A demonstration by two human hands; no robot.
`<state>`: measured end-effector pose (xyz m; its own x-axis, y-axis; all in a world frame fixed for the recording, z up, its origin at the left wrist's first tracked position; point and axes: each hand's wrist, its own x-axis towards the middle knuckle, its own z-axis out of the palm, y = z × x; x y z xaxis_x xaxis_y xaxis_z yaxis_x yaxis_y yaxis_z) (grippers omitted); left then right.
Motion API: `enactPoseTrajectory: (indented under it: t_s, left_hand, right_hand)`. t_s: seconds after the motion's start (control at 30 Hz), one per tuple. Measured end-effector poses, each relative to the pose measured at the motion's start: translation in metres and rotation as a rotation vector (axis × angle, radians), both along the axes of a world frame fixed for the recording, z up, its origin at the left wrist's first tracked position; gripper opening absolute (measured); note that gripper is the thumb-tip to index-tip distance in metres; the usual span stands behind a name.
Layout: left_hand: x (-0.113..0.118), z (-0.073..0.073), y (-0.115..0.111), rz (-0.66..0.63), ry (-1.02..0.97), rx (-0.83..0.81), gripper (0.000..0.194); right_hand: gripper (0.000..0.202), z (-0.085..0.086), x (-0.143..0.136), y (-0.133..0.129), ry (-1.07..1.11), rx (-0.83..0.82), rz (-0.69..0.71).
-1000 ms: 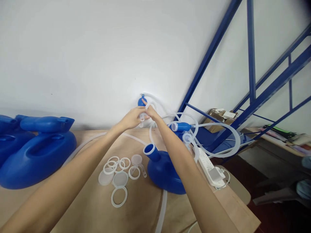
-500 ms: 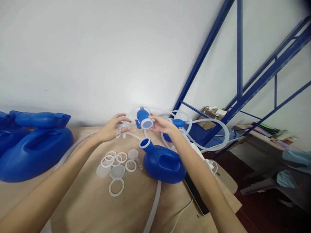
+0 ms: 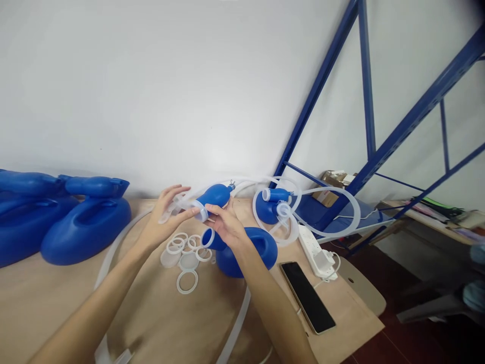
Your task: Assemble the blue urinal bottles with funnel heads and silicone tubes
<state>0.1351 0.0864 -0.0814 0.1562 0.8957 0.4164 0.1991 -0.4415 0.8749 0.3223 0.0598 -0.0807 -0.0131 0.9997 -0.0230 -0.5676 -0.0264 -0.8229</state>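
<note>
My right hand (image 3: 225,225) grips a blue bulb-shaped plastic spout (image 3: 215,195) with a pale rim, its mouth turned to the left. At that rim, my left hand (image 3: 166,212) holds a translucent plastic cap (image 3: 176,205) between thumb and fingers, partly hidden. The left thumb reaches the rim. Under my right forearm stands a blue bottle with a handle (image 3: 265,247), its open neck facing left. Several white rings and translucent discs (image 3: 187,281) lie on the table below my hands.
Large blue bottles (image 3: 89,232) stand at the left. Another blue bottle (image 3: 267,208) with coiled clear tubing (image 3: 354,207) is behind at right. A phone (image 3: 307,297) and a white power strip (image 3: 316,253) lie near the table's right edge. Blue metal framing (image 3: 322,86) rises beyond.
My hands have come together. The spout has swung from facing me to pointing left, and its rim now meets the left hand with the cap. The view has shifted, uncovering the phone and power strip.
</note>
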Motion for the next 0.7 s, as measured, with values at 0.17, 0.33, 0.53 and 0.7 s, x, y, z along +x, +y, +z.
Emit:
enactPoseTrajectory:
  t_s: [0.17, 0.33, 0.53, 0.7]
  left_hand:
    - [-0.009, -0.013, 0.012, -0.013, -0.260, -0.249, 0.065]
    - [-0.027, -0.035, 0.039, 0.024, -0.410, -0.411, 0.075]
    - [-0.030, -0.050, 0.052, -0.035, -0.484, -0.536, 0.064]
    - [-0.050, -0.036, 0.048, -0.206, -0.441, -0.407, 0.075]
  right_hand:
    - [0.045, -0.006, 0.008, 0.006, 0.024, -0.040, -0.008]
    - [0.038, -0.006, 0.032, 0.013, -0.040, -0.078, 0.065]
    - [0.042, -0.011, 0.032, 0.020, -0.085, -0.108, 0.015]
    - [0.055, -0.015, 0.028, 0.022, -0.147, -0.047, -0.035]
